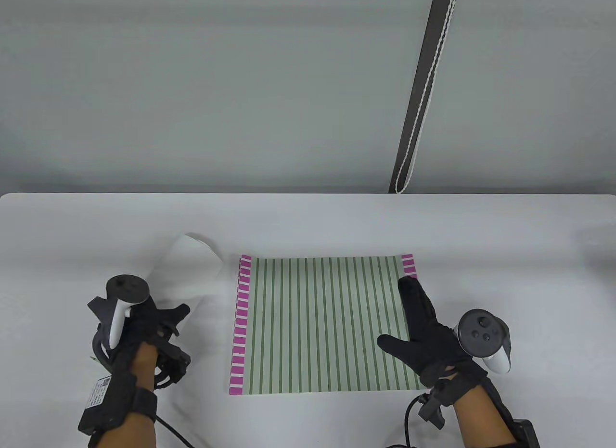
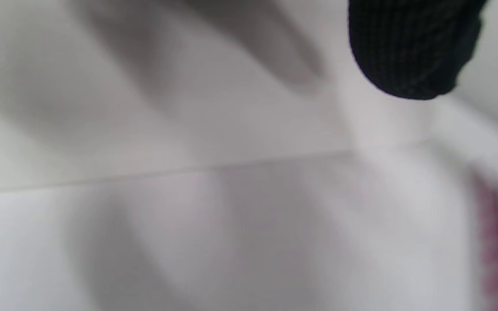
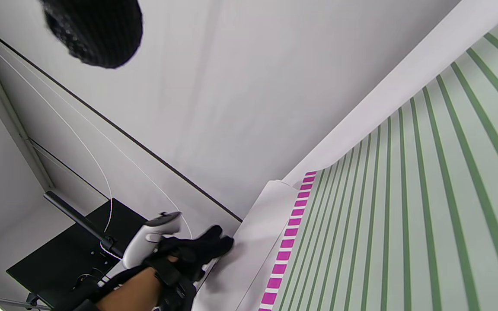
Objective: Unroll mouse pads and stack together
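A green-striped mouse pad (image 1: 322,323) with magenta edge bands lies unrolled and flat in the middle of the white table (image 1: 505,236). My right hand (image 1: 409,320) lies flat on its right edge, fingers stretched out and thumb spread. A white mouse pad (image 1: 187,270), still curled into a loose tube, lies just left of it. My left hand (image 1: 163,323) rests on the tube's near end; the right wrist view shows its fingers (image 3: 218,242) lying on the white pad (image 3: 253,233). The left wrist view is blurred: one fingertip (image 2: 409,52) over white pad surface (image 2: 231,129).
The table's far edge (image 1: 308,194) meets a pale wall. A dark strip with a white beaded cord (image 1: 418,106) hangs at the back right. Bare tabletop lies right of the striped pad and behind it.
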Motion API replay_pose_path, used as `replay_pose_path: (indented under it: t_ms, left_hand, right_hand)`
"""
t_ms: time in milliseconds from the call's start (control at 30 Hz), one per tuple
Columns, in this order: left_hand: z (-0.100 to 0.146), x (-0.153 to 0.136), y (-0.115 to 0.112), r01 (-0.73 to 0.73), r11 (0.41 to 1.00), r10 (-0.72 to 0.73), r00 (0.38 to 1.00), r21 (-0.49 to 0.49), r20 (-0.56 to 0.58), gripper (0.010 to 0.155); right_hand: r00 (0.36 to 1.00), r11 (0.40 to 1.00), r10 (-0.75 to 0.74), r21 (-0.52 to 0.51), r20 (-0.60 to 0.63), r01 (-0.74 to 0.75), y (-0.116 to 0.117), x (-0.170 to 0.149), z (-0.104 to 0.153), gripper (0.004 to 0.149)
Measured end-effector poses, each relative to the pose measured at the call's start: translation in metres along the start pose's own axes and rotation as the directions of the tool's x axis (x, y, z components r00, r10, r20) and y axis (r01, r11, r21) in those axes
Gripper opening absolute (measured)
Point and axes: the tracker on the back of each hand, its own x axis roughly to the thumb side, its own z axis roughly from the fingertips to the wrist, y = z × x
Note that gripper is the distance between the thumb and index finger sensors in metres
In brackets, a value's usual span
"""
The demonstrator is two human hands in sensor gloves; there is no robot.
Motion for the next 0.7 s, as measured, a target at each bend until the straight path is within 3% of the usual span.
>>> replay_pose_path:
  t_ms: [133, 467, 633, 700]
  left_hand:
    - [-0.014, 0.001, -0.024, 0.213, 0.977, -0.210, 0.970, 0.013, -0.124, 0.121]
    - [-0.004, 0.007, -0.005, 0.094, 0.984, -0.070, 0.985, 0.153, -0.158, 0.083]
    - [0.010, 0.011, 0.012, 0.055, 0.975, -0.021, 0.988, 0.218, -0.153, 0.072]
    - [0.017, 0.016, 0.019, 0.019, 0.981, 0.004, 0.993, 0.193, -0.116, 0.071]
  right_hand:
    - [1.000, 1.000, -0.007, 0.002, -0.004, 0.007, 0.000, -0.002, 0.002, 0.101]
    - [1.000, 1.000, -0.028, -0.007, 0.006, 0.028, -0.002, -0.005, 0.004, 0.101]
    - [0.999, 0.999, -0.038, 0.000, -0.005, 0.038, -0.001, -0.008, 0.003, 0.101]
    - [0.999, 0.999, -0.043, 0.008, -0.008, 0.043, 0.000, -0.009, 0.003, 0.101]
